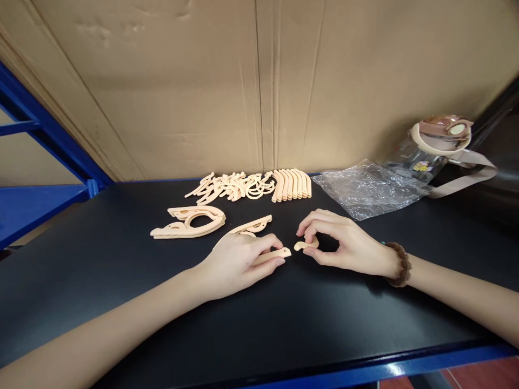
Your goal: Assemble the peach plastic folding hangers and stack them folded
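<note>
1. Left hand (239,265): thumb and fingers closed in a pinch on a flat beige piece (270,256), its holed tip jutting out toward the other hand
2. Right hand (344,237): fingers curled round, thumb meeting them on a small curved piece (300,245), partly hidden by the grip; the two tips are near but apart
3. The step in hand looks like bringing those two ends together; the next move would seem to call for steady pinches and careful lining-up at the hole
4. Just beyond the left hand lies a slim beige part (259,222), partly covered by it; farther left, a stacked group (211,229)
5. At the back, a loose pile (231,189) adjoins a neat row of curved arms (290,186)
6. To the right, a clear plastic bag (365,189) and a strapped bottle (425,162); nothing seems to block the space between the hands
</note>
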Tool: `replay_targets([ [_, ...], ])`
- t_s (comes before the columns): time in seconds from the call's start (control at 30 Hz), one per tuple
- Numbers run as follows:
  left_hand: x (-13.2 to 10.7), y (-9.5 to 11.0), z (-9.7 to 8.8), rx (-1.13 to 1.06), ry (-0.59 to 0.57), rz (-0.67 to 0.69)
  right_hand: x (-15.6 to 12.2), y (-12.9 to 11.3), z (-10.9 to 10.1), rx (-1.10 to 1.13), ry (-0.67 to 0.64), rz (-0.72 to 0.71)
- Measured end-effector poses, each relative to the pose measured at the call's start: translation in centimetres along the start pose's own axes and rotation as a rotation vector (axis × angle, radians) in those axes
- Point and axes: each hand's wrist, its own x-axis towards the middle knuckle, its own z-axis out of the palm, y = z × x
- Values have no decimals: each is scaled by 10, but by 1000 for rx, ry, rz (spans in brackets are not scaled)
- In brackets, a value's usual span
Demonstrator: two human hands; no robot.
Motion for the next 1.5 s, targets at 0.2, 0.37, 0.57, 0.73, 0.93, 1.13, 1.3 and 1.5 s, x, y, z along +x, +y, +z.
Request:
replay_targets([
  [0.2,-2,1,2,-6,11,16,-3,1,3,-36,10,80],
  [0.37,-2,5,5,-43,40,11,-4,-2,4,49,-52,113],
  [0.57,-2,6,2,-75,53,34,-3,-9,4,3,-120,60],
  [0.73,-2,7,1,-101,42,15,-4,-10,5,2,-107,38],
  [0.93,-2,6,1,-126,57,14,-4,-9,3,5,-111,31],
  [1.13,-1,6,1,-132,66,25,-3,-10,2,7,-111,37],
  [1.3,-1,5,1,-113,42,29,-4,-11,2,25,-111,43],
  [1.5,-2,5,1,-85,49,50,-4,-10,3,57,-115,50],
])
